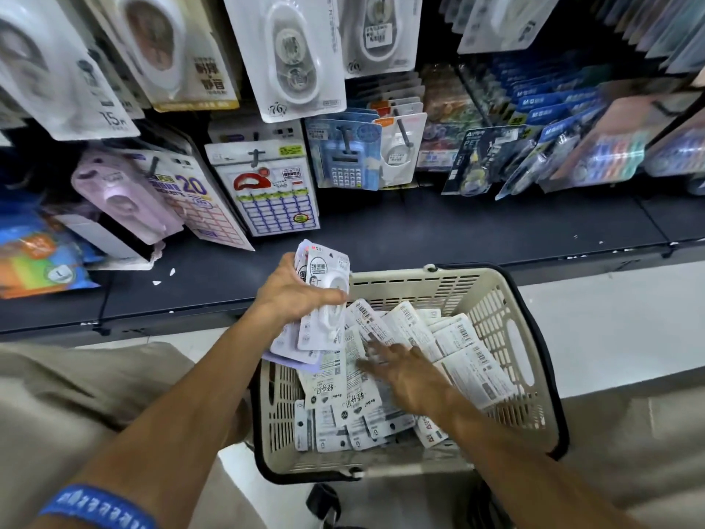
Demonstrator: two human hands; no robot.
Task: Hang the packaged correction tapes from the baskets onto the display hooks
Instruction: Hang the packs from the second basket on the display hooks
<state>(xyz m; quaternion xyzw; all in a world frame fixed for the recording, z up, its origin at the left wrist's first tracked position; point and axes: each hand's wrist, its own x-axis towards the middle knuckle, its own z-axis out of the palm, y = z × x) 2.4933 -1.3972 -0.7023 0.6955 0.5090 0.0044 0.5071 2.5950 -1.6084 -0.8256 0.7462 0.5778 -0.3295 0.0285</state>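
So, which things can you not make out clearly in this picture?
- Right hand: motion blur in the head view hides whether its fingers pinch a pack.
- Lower packs in the basket: covered by the top packs.
- Packs in the left hand: the front one hides how many.
- Upper hooks: cut off by the top edge.

I have only one camera, worn on my head, and it looks forward and steeply down with a wide angle. My forearms enter from the lower edge. The basket [534, 360] sits close below, in the lower centre of the frame. The hanging display packages [290, 55] fill the upper part, very near.
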